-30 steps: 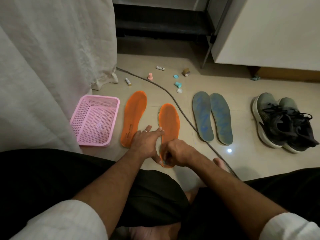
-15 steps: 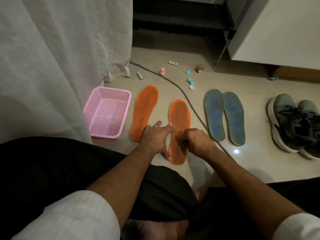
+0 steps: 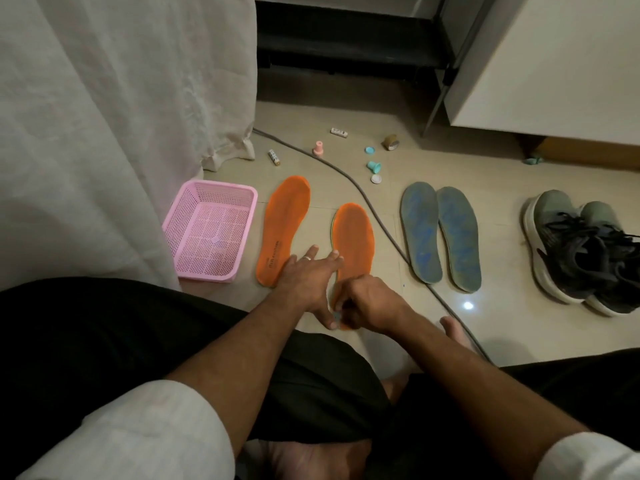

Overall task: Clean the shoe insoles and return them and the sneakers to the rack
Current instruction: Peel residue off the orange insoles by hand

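Two orange insoles lie on the tiled floor; the left one (image 3: pixel 282 230) is untouched. My left hand (image 3: pixel 308 282) presses with straight fingers on the left edge of the right orange insole (image 3: pixel 355 233). My right hand (image 3: pixel 369 303) is curled over that insole's heel end, pinching a small pale object (image 3: pixel 336 315) against it; I cannot make out what it is. Two dusty blue insoles (image 3: pixel 440 237) lie side by side to the right. Further right stands a pair of grey-green sneakers (image 3: pixel 581 251) with dark laces.
A pink mesh basket (image 3: pixel 218 184) sits left of the insoles beside a white curtain (image 3: pixel 121 116). A grey cable (image 3: pixel 363 192) runs between the orange and blue insoles. A battery (image 3: pixel 274 156) and small caps (image 3: pixel 374 165) are scattered behind. A dark low shelf (image 3: pixel 346 36) and white cabinet (image 3: pixel 554 64) stand at the back.
My right hand slid forward along the orange insole and then back to its heel end. My left hand stayed pressing on the insole's edge. The view shifted slightly.
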